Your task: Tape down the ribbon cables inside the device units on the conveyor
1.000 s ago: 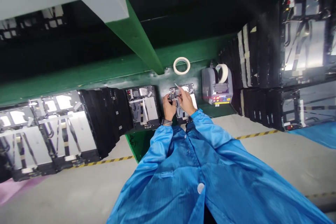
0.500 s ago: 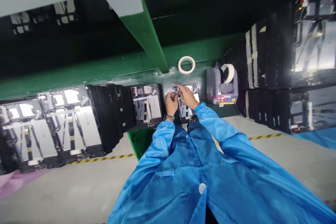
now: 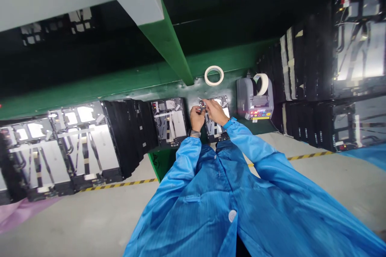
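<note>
Both hands barely shifted: left hand (image 3: pixel 197 119) stays clamped on a small dark part (image 3: pixel 202 105), right hand (image 3: pixel 215 111) fingers together at it, above a tablet casing (image 3: pixel 215 133)

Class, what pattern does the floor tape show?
The floor tape has yellow-and-black diagonal stripes, best in the head view.

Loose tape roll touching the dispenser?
No, the loose roll of masking tape lies apart from the electric tape dispenser, with the green bench showing between them.
</note>
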